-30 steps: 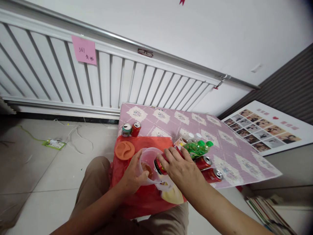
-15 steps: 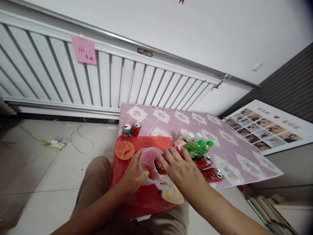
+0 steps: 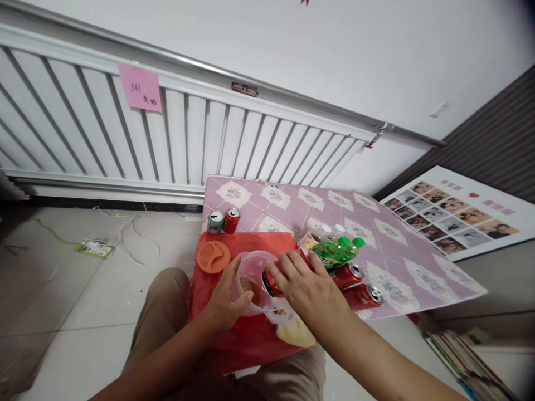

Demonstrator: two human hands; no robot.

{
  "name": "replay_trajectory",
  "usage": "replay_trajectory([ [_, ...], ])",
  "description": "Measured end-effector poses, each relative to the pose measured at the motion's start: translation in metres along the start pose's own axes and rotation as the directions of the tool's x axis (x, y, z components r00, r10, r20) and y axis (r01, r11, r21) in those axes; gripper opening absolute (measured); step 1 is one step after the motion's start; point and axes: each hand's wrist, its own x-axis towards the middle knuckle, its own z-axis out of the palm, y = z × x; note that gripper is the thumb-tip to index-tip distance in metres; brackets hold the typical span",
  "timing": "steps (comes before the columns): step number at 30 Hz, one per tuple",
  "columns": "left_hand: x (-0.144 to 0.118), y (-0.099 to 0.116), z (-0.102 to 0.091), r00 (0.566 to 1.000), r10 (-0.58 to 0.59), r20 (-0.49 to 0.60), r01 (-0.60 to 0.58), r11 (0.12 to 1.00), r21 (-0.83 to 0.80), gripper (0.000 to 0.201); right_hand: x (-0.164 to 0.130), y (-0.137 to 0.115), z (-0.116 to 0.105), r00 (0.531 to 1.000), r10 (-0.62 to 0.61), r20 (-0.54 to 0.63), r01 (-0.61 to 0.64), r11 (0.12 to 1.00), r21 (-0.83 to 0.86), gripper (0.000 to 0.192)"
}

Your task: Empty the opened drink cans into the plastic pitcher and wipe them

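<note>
My left hand (image 3: 225, 298) grips the side of a clear plastic pitcher (image 3: 254, 266) that stands on a red plastic sheet (image 3: 251, 245). Brown liquid (image 3: 252, 287) lies in its bottom. My right hand (image 3: 307, 284) holds a red can (image 3: 271, 283) tipped on its side, with its top over the pitcher's mouth. An orange lid (image 3: 213, 256) lies on the red sheet just left of the pitcher.
A low table with a pink patterned cloth (image 3: 376, 223) carries two upright cans (image 3: 224, 220), two red cans lying down (image 3: 355, 284) and green bottles (image 3: 338, 252). A white radiator (image 3: 167, 139) runs behind. A power strip (image 3: 94, 248) lies on the tiled floor, books (image 3: 468, 356) at right.
Both hands, the pitcher and the can hold their place; only the view has shifted slightly.
</note>
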Motion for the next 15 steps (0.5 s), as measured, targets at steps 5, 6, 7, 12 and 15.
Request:
replay_trajectory([
  [5,0.000,0.003,0.000,1.000,-0.015,-0.013,0.015,1.000,0.017,0.080,-0.008,0.021,0.007,0.991,0.112,0.077,-0.116,0.992,0.057,0.043],
  [6,-0.001,0.003,0.000,1.000,-0.023,-0.015,0.024,1.000,0.019,0.080,-0.012,0.025,0.010,0.987,0.137,0.083,-0.143,0.987,0.077,0.047],
  [7,-0.001,0.004,0.000,0.999,-0.034,-0.014,0.034,0.999,0.020,0.080,-0.015,0.028,0.014,0.983,0.158,0.088,-0.167,0.981,0.099,0.050],
  [12,-0.002,0.007,0.000,0.998,-0.063,-0.030,0.064,0.998,0.026,0.078,-0.027,0.031,0.023,0.973,0.217,0.081,-0.229,0.954,0.193,0.055],
  [15,-0.003,0.009,0.000,0.998,-0.069,-0.010,0.069,0.997,0.034,0.077,-0.028,0.030,0.021,0.969,0.237,0.073,-0.248,0.939,0.237,0.055],
])
